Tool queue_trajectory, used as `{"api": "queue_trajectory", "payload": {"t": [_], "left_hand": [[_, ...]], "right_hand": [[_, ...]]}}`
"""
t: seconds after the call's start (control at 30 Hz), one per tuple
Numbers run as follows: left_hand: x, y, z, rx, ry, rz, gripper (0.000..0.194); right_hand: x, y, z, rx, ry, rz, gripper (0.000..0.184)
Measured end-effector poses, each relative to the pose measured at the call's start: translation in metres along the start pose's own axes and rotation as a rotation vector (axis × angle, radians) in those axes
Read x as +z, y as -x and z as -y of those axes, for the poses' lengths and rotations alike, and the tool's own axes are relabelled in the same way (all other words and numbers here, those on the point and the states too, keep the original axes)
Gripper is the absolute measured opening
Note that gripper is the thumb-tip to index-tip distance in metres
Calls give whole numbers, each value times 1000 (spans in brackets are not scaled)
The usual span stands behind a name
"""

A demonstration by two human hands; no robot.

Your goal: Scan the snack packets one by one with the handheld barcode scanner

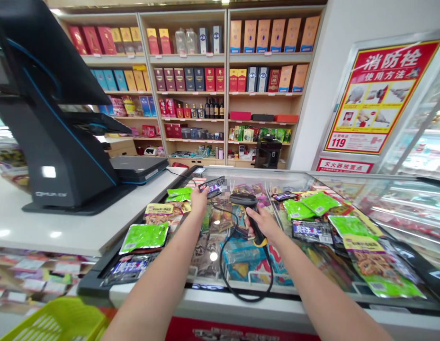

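My left hand (199, 199) is closed on the edge of a dark snack packet (213, 189) above the glass-topped freezer. In my right hand (265, 220) is a black and yellow barcode scanner (255, 226), gripped by its handle, its head pointing left toward the packet. From the handle's base a black cable (245, 299) loops over the glass. Left of my left arm lie green snack packets (144, 237), a tan snack packet (163, 212) and a dark packet (129, 267). Beyond my right hand more green packets (319, 202) and a dark packet (312, 231) lie in a pile.
A freezer (237, 258) with goods under its glass lid spans the front. On the left, a counter (81, 232) bears a black checkout terminal (70, 156) and a flat scale (139, 168). A yellow-green basket (56, 322) is at lower left. Shelves (191, 97) of boxes stand behind.
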State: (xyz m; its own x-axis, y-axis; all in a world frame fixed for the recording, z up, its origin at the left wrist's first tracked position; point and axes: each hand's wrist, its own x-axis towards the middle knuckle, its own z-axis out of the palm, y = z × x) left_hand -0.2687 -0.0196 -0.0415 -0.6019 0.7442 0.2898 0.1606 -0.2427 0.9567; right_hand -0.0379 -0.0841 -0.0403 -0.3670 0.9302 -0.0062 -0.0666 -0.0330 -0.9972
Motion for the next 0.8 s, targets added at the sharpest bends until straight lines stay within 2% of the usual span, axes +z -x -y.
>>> {"api": "queue_trajectory", "payload": {"t": [0.1, 0.2, 0.37, 0.8], "left_hand": [[2, 3, 23, 50, -85, 9, 22], [-7, 4, 33, 75, -185, -33, 18], [-12, 4, 31, 82, -278, -97, 16], [-11, 6, 31, 144, -382, -71, 18]], "right_hand": [[0, 1, -1, 2, 42, 26, 46], [1, 2, -3, 10, 77, 32, 45], [2, 1, -5, 0, 61, 28, 42], [3, 3, -3, 18, 65, 33, 45]]}}
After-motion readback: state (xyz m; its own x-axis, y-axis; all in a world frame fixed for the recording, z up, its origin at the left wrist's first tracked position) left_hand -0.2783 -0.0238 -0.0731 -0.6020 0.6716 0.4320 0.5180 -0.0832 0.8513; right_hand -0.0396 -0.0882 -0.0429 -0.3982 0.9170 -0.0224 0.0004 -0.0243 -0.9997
